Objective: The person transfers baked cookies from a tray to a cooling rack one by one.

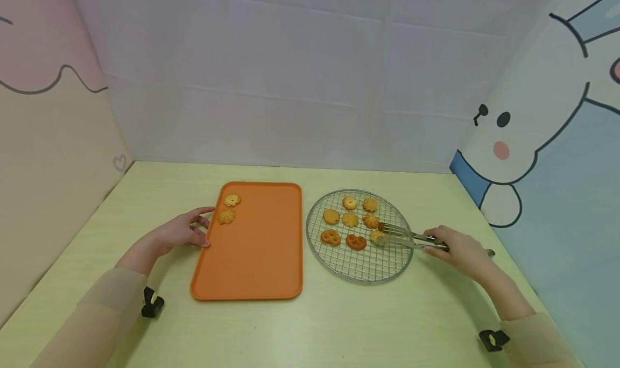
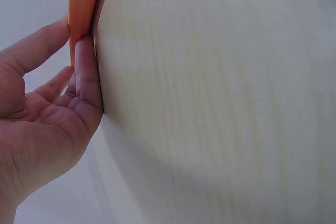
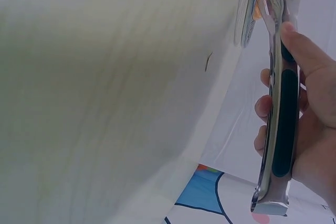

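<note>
My left hand [image 1: 186, 231] rests at the left rim of an orange tray [image 1: 261, 244], its fingertips touching the edge. In the left wrist view, fingers [image 2: 86, 74] lie against the tray's side. Two flower-shaped cookies [image 1: 226, 216] sit at the tray's far left. With my right hand [image 1: 460, 252] I grip metal tongs [image 1: 416, 240] with fork-like tips and dark green grips. The tips reach over the right part of a round wire rack [image 1: 358, 271], around a yellowish cookie [image 1: 375, 234], which they partly hide.
Several other cookies [image 1: 350, 219] are spread over the rack, along with two pretzel-shaped ones [image 1: 356, 242]. The rack stands right of the tray on a pale wooden table [image 1: 232, 330]. A white cloth wall [image 1: 290, 126] rises behind the table, with cartoon-printed walls [image 1: 557, 212] on both sides.
</note>
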A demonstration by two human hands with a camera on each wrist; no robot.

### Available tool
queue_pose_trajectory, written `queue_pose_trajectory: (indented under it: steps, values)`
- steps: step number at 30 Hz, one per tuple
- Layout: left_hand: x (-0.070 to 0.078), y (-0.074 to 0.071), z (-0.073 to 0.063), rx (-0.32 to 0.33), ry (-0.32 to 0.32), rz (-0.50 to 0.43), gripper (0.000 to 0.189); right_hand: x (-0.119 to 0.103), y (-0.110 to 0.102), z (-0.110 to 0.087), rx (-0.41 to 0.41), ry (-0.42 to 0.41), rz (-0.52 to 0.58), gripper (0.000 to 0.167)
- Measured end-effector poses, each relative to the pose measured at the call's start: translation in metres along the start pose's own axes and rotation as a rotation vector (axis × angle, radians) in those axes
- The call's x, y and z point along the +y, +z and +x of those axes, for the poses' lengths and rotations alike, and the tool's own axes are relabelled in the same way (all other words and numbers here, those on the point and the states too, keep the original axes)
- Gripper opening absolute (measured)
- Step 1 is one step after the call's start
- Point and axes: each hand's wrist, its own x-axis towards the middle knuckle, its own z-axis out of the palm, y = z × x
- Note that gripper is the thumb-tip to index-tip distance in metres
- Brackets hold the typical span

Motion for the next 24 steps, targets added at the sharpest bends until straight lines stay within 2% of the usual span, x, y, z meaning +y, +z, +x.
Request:
queue_pose_trajectory:
  steps: [12, 24]
  values:
    - [0.005, 0.002, -0.001, -0.013, 0.006, -0.015, 0.092, -0.002, -0.003, 0.004, -0.061, 0.034, 0.000, 0.041]
    - [0.004, 0.002, -0.002, -0.015, 0.008, -0.015, 0.090, -0.004, -0.014, 0.003, -0.030, 0.004, -0.022, 0.039]
